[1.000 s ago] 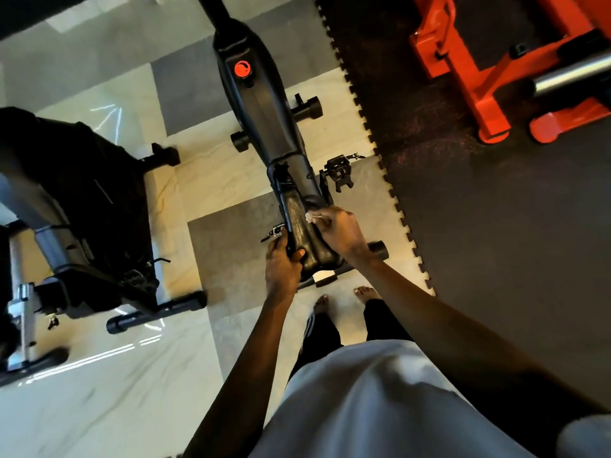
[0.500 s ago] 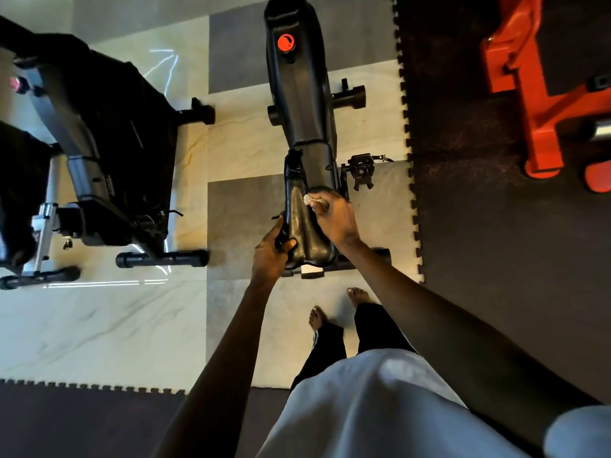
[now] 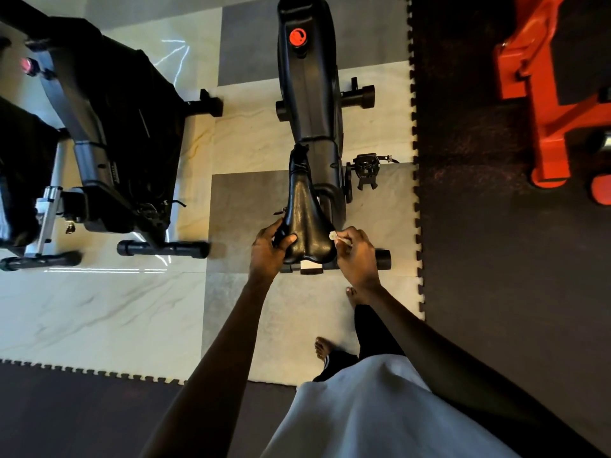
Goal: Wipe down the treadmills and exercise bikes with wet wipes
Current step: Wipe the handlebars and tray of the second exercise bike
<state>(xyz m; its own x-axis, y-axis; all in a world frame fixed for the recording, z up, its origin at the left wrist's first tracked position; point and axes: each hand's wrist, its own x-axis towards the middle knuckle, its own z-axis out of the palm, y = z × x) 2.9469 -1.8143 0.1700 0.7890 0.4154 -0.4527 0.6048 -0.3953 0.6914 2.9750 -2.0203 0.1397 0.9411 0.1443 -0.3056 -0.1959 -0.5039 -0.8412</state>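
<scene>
Gripping the left rear edge of the seat (image 3: 307, 223), the left hand (image 3: 267, 249) has its thumb on top of the seat and its fingers curled round the side. The right hand (image 3: 355, 256) pinches a small white wipe (image 3: 334, 237) in curled fingers. The wipe touches the right rear edge of the seat, and most of it is hidden inside the grasp.

The seat belongs to a black exercise bike (image 3: 307, 104) at centre view, with its seat end nearest the person. A red knob (image 3: 298, 38) sits on top of the bike frame at the far end. A pedal (image 3: 367, 170) sticks out on the bike's right side, just ahead of the seat. The bike stands on a tile floor (image 3: 132, 309) of grey and pale marbled squares.

A second black machine (image 3: 109, 127) stands to the left, well apart from the bike. A dark mat (image 3: 496, 259) with a jigsaw edge runs along the right. An orange frame (image 3: 545, 94) stands on it at top right.

The person's bare feet are on the tiles behind the bike, and a white shirt (image 3: 363, 408) fills the bottom of the view.
</scene>
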